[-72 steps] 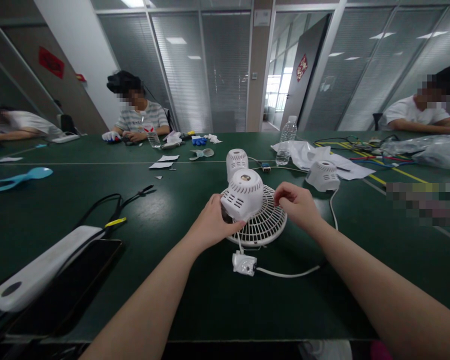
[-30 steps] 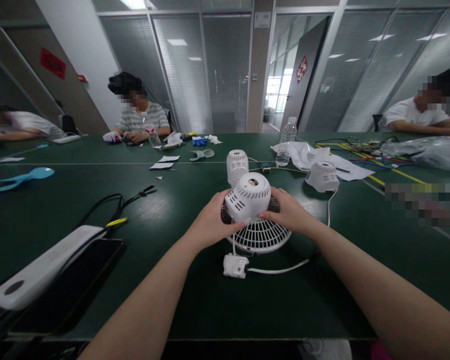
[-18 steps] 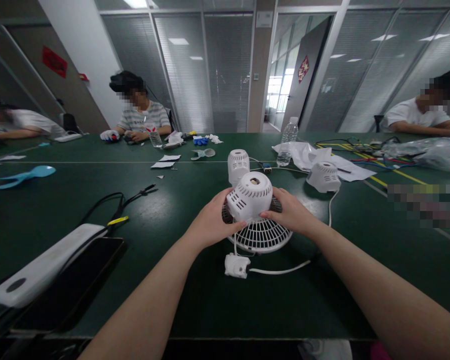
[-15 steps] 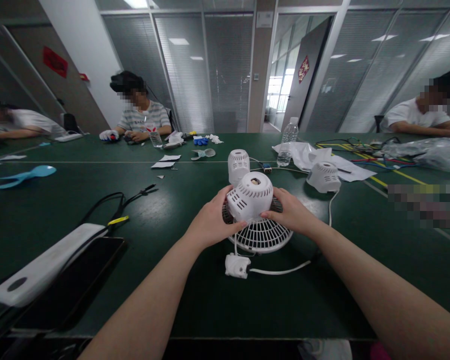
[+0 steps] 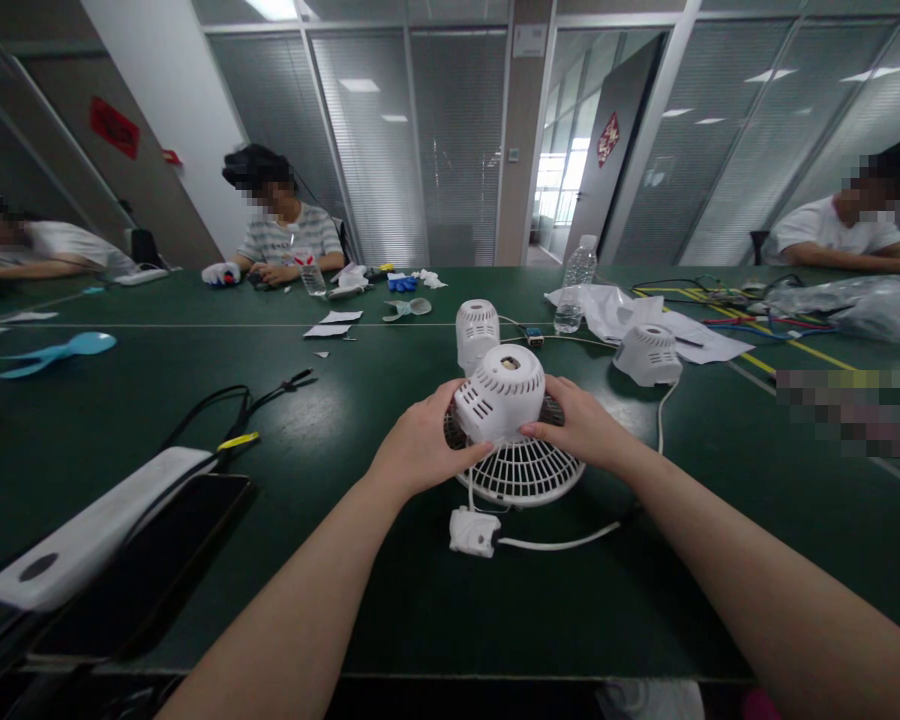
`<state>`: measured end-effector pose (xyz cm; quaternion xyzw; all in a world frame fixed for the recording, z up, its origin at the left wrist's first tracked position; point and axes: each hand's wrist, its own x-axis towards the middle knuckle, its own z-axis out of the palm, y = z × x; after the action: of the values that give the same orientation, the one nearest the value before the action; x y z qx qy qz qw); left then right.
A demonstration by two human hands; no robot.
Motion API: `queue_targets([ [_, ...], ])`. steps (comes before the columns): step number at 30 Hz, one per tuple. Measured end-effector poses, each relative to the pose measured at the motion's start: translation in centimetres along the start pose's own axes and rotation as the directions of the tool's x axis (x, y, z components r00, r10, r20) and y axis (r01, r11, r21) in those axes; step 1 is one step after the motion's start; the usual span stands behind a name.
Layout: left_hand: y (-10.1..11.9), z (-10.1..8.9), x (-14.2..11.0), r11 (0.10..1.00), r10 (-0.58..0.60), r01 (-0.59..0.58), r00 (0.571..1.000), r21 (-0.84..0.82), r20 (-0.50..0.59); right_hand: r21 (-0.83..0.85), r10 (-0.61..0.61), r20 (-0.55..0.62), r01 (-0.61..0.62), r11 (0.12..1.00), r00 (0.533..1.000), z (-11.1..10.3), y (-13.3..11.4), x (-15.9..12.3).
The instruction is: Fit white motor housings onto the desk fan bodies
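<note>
A white vented fan motor housing (image 5: 504, 392) sits over a round white fan grille (image 5: 529, 472) that lies on the green table. My left hand (image 5: 429, 440) grips the housing's left side, its thumb along the lower front edge. On the opposite side my right hand (image 5: 579, 424) holds the same housing with fingers and thumb. A thin white wire drops from the grille area to a small white switch box (image 5: 475, 532), and a white cable runs from that box towards my right forearm. Another white vented housing (image 5: 478, 333) stands just behind.
To the right is a third white housing (image 5: 648, 355) with a cord, near a plastic bottle (image 5: 576, 285) and crumpled paper. A white power bank-like device (image 5: 97, 530) and a black phone (image 5: 146, 565) lie left. Blue fan blades (image 5: 64, 350) lie further left. Several people sit around the table.
Both hands keep their hold on the housing, which stays practically in place. The view has shifted very slightly.
</note>
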<state>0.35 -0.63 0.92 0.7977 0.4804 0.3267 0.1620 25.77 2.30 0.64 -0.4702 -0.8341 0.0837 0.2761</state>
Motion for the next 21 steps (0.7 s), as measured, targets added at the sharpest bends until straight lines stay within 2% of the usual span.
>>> queue_targets([
  [9,0.1,-0.11,-0.09,1.0,-0.02,0.02,1.0,0.019,0.007,0.007,0.001,0.004,-0.001,1.0,1.0,0.05,-0.05,-0.11],
  [21,-0.16,0.26,0.04,0.998,-0.013,0.013,1.0,-0.068,0.004,0.007,-0.006,0.029,0.006,1.0,1.0,-0.18,-0.32,0.03],
])
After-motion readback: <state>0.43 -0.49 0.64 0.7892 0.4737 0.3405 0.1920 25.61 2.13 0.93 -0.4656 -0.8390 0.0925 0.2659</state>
